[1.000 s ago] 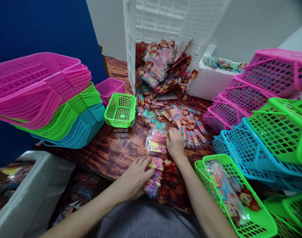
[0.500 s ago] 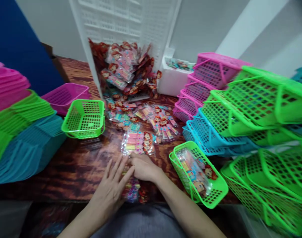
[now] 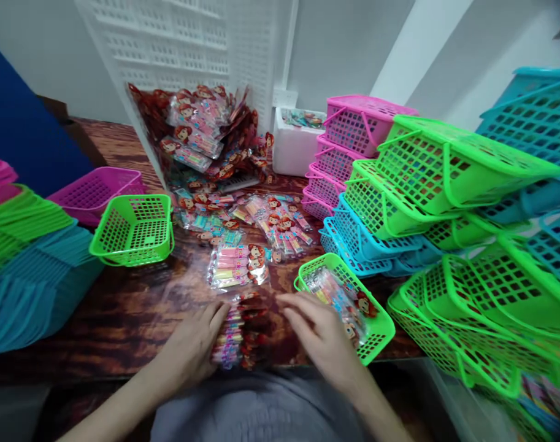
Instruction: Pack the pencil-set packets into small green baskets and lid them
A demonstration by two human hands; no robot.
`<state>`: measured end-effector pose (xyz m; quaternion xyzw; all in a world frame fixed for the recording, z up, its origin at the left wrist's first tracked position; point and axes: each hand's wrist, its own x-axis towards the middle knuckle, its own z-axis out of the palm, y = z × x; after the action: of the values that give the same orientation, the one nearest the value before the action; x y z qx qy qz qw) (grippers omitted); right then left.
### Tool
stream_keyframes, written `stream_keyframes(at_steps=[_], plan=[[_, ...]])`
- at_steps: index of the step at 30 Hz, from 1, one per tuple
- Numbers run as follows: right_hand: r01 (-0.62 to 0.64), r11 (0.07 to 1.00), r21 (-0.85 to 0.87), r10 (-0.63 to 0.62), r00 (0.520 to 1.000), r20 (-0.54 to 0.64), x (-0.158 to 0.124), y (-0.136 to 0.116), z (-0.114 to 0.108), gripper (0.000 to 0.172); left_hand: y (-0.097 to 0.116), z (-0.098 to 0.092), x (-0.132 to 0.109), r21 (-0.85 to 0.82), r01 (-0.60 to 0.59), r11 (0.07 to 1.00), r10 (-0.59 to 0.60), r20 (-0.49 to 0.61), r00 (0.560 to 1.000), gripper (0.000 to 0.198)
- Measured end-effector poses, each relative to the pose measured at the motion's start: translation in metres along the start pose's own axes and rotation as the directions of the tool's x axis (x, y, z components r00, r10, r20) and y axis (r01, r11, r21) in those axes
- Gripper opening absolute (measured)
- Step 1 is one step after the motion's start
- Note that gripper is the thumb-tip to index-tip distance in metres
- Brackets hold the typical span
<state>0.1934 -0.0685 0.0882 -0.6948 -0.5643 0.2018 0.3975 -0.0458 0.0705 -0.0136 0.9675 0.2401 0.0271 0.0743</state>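
A stack of small clear packets (image 3: 231, 337) with pastel sticks and red-haired cartoon heads stands on the table just in front of me. My left hand (image 3: 194, 344) is closed against the left side of this stack, its lower fingers partly hidden. To the right, my right hand (image 3: 323, 337) is off the stack, fingers stretched out and apart, holding nothing. Beyond the stack lies a flat packet (image 3: 238, 265) of pink and yellow sticks. Beside my right hand, a green basket (image 3: 376, 334) contains several packets.
A white crate (image 3: 146, 141) on its side spills packets onto the table. Filled pink, green and blue baskets (image 3: 399, 202) are piled at right. At left stand a green basket (image 3: 132, 236), a magenta basket (image 3: 95, 193) and nested baskets (image 3: 40, 276). A white foam box (image 3: 295, 150) sits behind.
My hands have moved apart: the right one has drawn away rightward from the packets, the left one has closed at the stack's side. The view has shifted to the right.
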Motion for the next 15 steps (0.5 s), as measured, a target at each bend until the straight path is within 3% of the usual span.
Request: stream_keyframes(at_steps=[2, 4, 6, 8, 10, 11, 13, 15], plan=[[-0.015, 0.986, -0.168, -0.022, 0.976, -0.216, -0.019, 0.024, -0.038, 0.028, 0.003, -0.008, 0.006, -0.039, 0.043, 0.998, -0.041, 0.053, 0.998, 0.083], [-0.13, 0.912, -0.389, -0.028, 0.927, -0.374, -0.038, 0.06, -0.067, 0.036, 0.006, -0.017, 0.012, -0.113, 0.11, 0.987, -0.102, 0.078, 0.992, 0.077], [-0.213, 0.831, -0.514, -0.01, 0.918, -0.397, -0.055, 0.1, -0.082, 0.048, 0.007, -0.027, 0.017, -0.221, 0.217, 0.951, -0.206, 0.069, 0.976, 0.072], [-0.253, 0.826, -0.504, 0.044, 0.92, -0.389, -0.069, 0.131, -0.083, 0.058, 0.006, -0.034, 0.02, -0.387, 0.34, 0.857, -0.349, 0.048, 0.936, 0.07], [-0.279, 0.854, -0.44, 0.102, 0.917, -0.385, -0.078, 0.144, -0.074, 0.062, 0.003, -0.039, 0.02, -0.635, 0.42, 0.648, -0.496, 0.067, 0.866, 0.068], [-0.292, 0.861, -0.416, 0.122, 0.913, -0.39, -0.081, 0.144, -0.068, 0.063, 0.002, -0.04, 0.018, -0.764, 0.418, 0.491, -0.545, 0.105, 0.832, 0.066], [-0.306, 0.875, -0.376, 0.155, 0.912, -0.381, -0.081, 0.134, -0.059, 0.061, 0.003, -0.044, 0.015, -0.932, 0.343, 0.117, -0.587, 0.213, 0.781, 0.061], [-0.288, 0.899, -0.331, 0.169, 0.923, -0.345, -0.073, 0.116, -0.054, 0.056, 0.01, -0.048, 0.013, -0.95, 0.233, -0.209, -0.579, 0.312, 0.753, 0.055]])
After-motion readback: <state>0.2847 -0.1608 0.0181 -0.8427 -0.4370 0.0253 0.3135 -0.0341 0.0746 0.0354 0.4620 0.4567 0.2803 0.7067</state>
